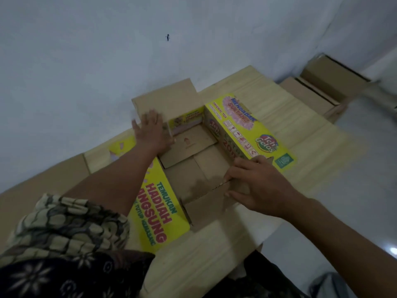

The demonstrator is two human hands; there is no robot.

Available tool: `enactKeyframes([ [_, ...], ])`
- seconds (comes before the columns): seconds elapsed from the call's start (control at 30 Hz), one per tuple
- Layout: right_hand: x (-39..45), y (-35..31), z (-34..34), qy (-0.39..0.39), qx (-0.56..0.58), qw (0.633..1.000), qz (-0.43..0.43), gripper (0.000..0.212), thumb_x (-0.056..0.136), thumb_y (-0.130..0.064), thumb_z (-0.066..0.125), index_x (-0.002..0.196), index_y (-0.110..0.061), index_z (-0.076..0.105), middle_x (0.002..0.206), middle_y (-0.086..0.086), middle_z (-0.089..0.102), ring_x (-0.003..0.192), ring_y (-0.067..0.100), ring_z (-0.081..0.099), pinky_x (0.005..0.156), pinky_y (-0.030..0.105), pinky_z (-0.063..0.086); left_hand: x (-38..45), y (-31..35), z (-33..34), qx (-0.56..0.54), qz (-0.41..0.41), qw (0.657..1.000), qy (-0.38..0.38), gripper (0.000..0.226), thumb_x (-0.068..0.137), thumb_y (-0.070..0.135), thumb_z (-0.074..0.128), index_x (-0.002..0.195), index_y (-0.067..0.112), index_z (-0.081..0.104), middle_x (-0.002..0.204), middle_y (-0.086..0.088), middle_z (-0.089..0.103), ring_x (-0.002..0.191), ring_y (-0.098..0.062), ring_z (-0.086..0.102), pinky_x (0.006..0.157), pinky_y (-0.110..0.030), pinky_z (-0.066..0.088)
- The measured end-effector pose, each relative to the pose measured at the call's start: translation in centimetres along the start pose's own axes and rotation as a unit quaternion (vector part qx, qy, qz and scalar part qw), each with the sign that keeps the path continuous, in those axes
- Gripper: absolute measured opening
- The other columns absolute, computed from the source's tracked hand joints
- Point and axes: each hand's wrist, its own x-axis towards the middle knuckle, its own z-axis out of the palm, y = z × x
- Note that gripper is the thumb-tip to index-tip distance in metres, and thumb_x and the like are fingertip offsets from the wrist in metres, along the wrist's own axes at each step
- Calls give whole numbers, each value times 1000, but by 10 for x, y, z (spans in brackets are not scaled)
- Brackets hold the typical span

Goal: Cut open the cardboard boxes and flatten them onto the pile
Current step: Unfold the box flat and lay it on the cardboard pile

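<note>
A yellow printed cardboard box (240,130) lies opened out on a pile of flattened cardboard (290,125) against the wall. Its side panels are splayed outward, and the brown inner flaps (193,168) show in the middle. My left hand (151,131) presses flat, fingers spread, on the far left panel next to the upright end wall. At the near right corner, my right hand (255,179) lies with its fingers curled over a brown flap edge. No cutting tool is visible.
More brown cardboard boxes (322,87) stand at the back right by the wall. A pale wall (107,61) runs behind the pile. Grey floor (354,201) lies to the right. My patterned sleeve (64,229) and clothing fill the lower left.
</note>
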Motion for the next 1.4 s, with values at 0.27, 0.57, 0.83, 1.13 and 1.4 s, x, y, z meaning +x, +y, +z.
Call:
enactKeyframes([
  [0.27, -22, -16, -20, -27, -25, 998, 57, 43, 81, -72, 54, 87, -34, 73, 86, -15, 66, 75, 8, 59, 75, 39, 39, 4, -3, 11, -21, -8, 996, 85, 38, 104, 32, 48, 127, 3, 59, 129, -21, 52, 117, -43, 53, 96, -50, 40],
  [0.57, -12, -23, -12, -370, -38, 884, 282, 60, 90, -71, 37, 138, -38, 54, 147, 2, 50, 134, 26, 46, 106, 47, 35, -11, -9, 29, -122, -21, 988, 88, 37, 107, 26, 42, 115, -5, 62, 121, -27, 51, 107, -53, 55, 87, -56, 46],
  [0.83, -51, 4, 74, -119, -62, 958, 254, 64, 87, -50, 25, 144, -40, 53, 164, 2, 28, 155, 25, 8, 120, 63, -4, -38, -15, 42, -141, -55, 984, 95, 35, 107, 20, 44, 116, -10, 59, 122, -33, 51, 106, -60, 53, 87, -59, 45],
  [1.13, -21, -7, 80, 176, 219, 875, 395, 99, 80, 26, 52, 159, -5, 2, 162, 4, -25, 140, -20, -19, 106, 10, 37, -59, -19, 52, -147, -53, 980, 124, 34, 108, 19, 39, 111, -10, 58, 117, -32, 53, 99, -55, 54, 84, -56, 40],
  [1.4, -4, 25, 56, 184, 224, 728, 621, 103, 86, -19, 67, 162, -14, -3, 168, 8, 8, 151, 31, 19, 116, 47, 32, -79, -28, 51, -220, -57, 946, 229, 26, 107, 13, 42, 99, -6, 57, 105, -29, 53, 87, -48, 53, 68, -46, 29],
])
